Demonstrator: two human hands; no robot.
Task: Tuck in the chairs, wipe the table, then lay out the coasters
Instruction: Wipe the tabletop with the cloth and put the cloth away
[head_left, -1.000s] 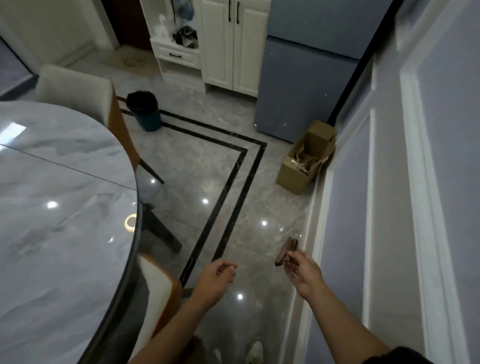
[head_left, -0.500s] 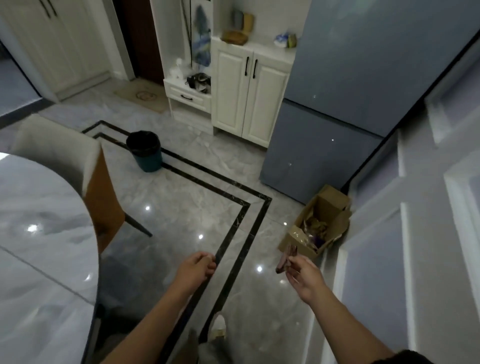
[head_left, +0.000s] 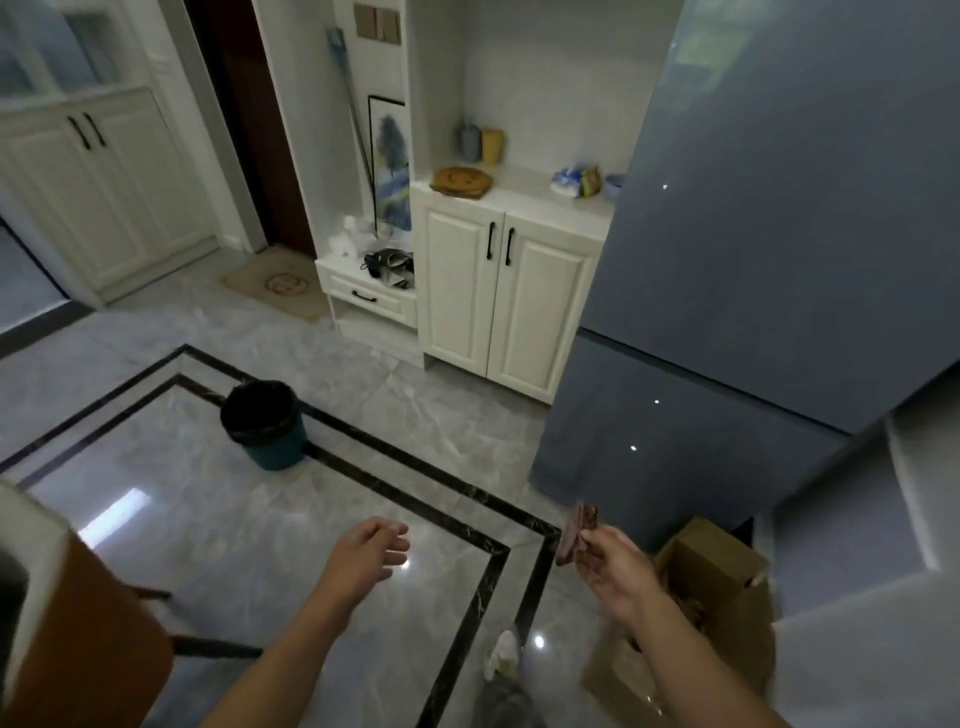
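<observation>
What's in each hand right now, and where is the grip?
The right hand pinches thin brown pieces, likely coasters, at their lower edge. The left hand holds nothing.

Thin, dark-brown coasters (head_left: 575, 535) are noted as a small stack, seen edge-on and tilted near upright, pinched at the lower end by the right hand (head_left: 615, 569). An orange-brown chair (head_left: 88, 639) with cream padding is partly seen.

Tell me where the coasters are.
In the head view, lower right: the coasters are pinched in the right hand, over the floor, just left of the cardboard box.
</observation>
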